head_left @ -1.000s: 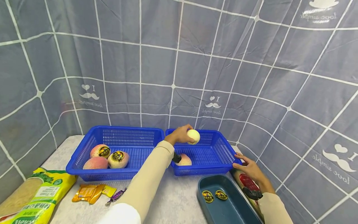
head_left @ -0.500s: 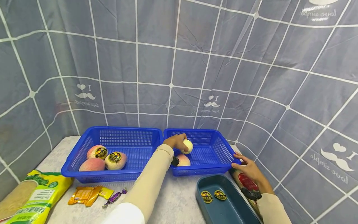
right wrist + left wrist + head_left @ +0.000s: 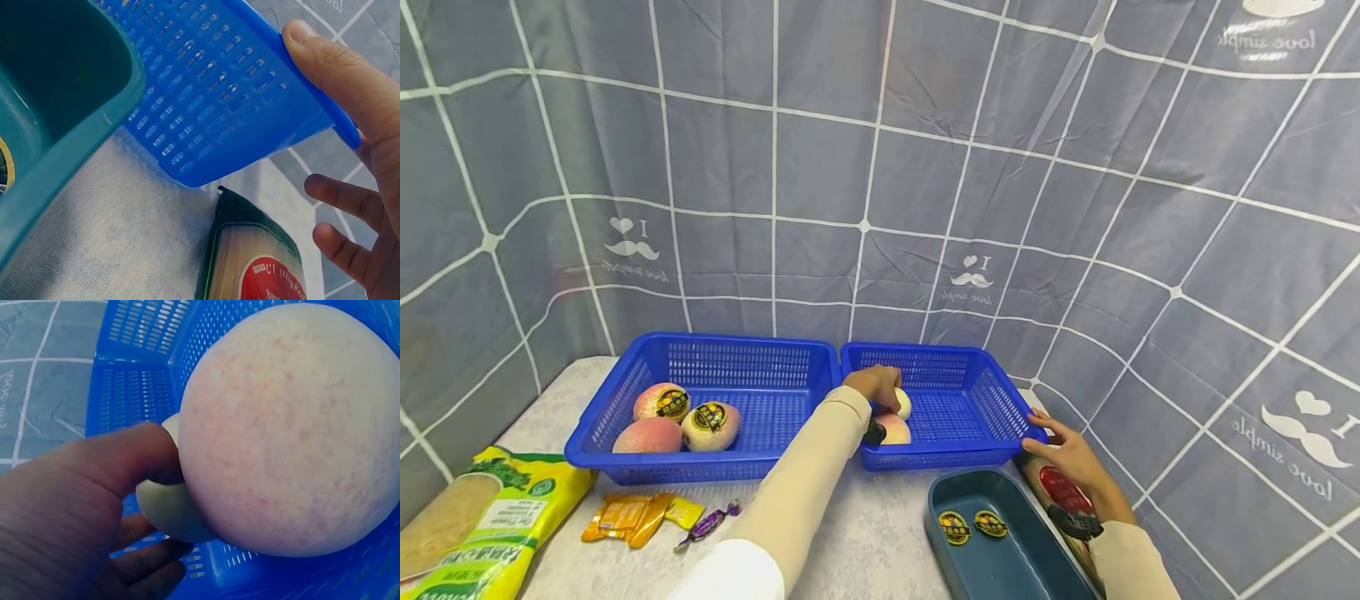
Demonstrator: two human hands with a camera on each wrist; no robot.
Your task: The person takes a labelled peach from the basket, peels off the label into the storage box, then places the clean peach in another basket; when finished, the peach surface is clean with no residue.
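Head view shows the left hand (image 3: 874, 385) low inside the right blue basket (image 3: 1000, 392), its fingers curled round a pale fruit (image 3: 902, 403) that sits just above and behind a pinkish peach (image 3: 892, 429) lying on the basket floor. From the left wrist view the pale fruit (image 3: 169, 512) is pressed against the big speckled peach (image 3: 290, 428), with the thumb over it and the other fingers under it near the mesh. The right hand (image 3: 1070, 454) rests at the basket's near right corner, thumb on the rim and the other fingers spread loose, holding nothing; the right wrist view shows that thumb (image 3: 331, 69) lying flat along the blue rim (image 3: 294, 75).

To do this placing well, I judge the fruit should be eased down beside the peach rather than on top of it, so neither bruises and nothing rolls. The fingers beneath need to slide out sideways once the fruit bears on the mesh, not before. The thumb on the rim should keep light pressure so the basket does not skid on the tabletop (image 3: 880, 533). Nearby lie the left blue basket (image 3: 625, 400) with three peaches, a teal tray (image 3: 940, 508), a noodle packet (image 3: 262, 269), sweets and a yellow bag, all apart from the work
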